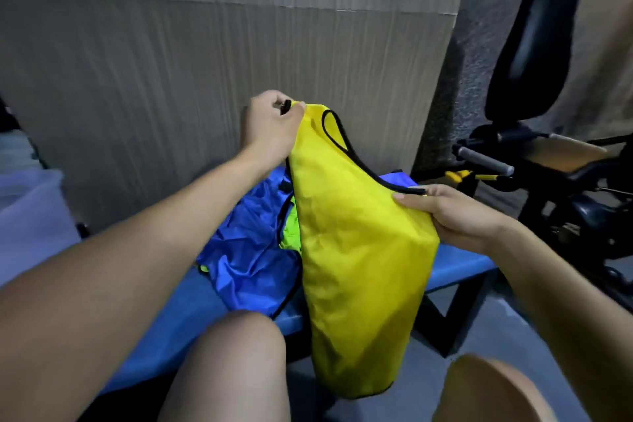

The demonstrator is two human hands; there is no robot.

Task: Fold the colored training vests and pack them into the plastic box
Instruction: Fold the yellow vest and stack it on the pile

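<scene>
Above the blue worktop (455, 271) our left hand (270, 127) pinches one strap of the yellow vest (359, 250) and our right hand (459, 216) grips the other; blue vests (246, 250) lie heaped beneath, plastic box (30, 216) at far left.

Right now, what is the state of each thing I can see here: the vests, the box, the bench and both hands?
Yellow vest: held up, hanging, not yet folded.
Blue vest: crumpled on the bench.
Green vest: mostly hidden under the others.
Box: at left; contents cannot be told.
Bench: bears the vests.
Left hand: pinches the yellow vest's top.
Right hand: grips its edge.
</scene>
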